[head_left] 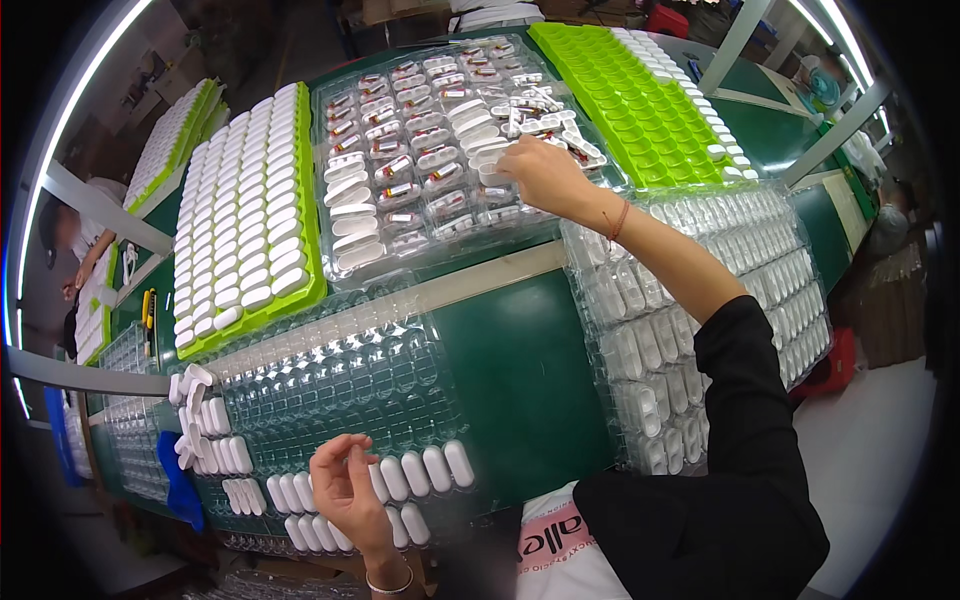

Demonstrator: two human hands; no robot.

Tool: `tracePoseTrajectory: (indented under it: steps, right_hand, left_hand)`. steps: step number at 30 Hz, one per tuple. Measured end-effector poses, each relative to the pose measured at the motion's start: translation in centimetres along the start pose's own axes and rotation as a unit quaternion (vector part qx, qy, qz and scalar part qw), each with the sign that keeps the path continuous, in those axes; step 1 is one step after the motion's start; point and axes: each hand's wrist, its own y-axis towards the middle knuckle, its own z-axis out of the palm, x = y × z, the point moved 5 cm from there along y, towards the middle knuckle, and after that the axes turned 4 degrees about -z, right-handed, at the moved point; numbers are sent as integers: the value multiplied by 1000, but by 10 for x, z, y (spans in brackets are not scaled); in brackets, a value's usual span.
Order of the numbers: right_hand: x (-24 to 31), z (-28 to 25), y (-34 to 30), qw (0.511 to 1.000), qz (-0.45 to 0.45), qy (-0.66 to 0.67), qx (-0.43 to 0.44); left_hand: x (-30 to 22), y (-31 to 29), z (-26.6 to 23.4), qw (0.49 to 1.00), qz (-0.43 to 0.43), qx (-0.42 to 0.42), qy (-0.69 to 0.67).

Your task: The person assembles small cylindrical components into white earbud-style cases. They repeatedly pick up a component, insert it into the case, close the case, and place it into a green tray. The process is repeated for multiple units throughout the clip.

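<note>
The right hand (540, 172) reaches to twelve o'clock, fingers pinched on a white capsule piece (492, 176) over the clear blister tray (400, 250), while the left hand (345, 485), fingers loosely curled, touches white capsules (420, 470) at six o'clock on the desk (520, 380).

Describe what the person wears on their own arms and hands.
Both hands are bare, with no gloves. The right hand has a thin red string bracelet at the wrist, and a black sleeve covers the upper arm to about the elbow. The left hand has a thin silver bangle at the wrist; no sleeve shows there.
</note>
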Motion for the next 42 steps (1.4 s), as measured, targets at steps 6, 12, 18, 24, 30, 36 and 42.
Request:
tracePoseTrajectory:
  steps: [6,12,18,24,30,36,42]
  right_hand:
    - [-11,30,-5,997,-36,-47,57]
    - [-10,18,-7,998,1,39,57]
    - [42,-54,-44,993,-54,103,-22]
    - [64,-82,-96,992,-9,122,26]
    - [60,-119,-132,990,24,122,-72]
    - [-57,-165,-264,873,397,144,-245]
    - [-133,-228,-409,826,538,-73,-151]
  left_hand:
    - [-3,8,-13,999,4,-31,30]
    - [-2,39,-96,897,119,-197,377]
    - [42,71,-200,791,54,-287,537]
    - [47,86,-209,770,18,-298,563]
    - [115,115,-251,704,34,-244,666]
    - [35,109,-144,829,22,-223,513]
    - [-18,109,16,935,171,63,304]
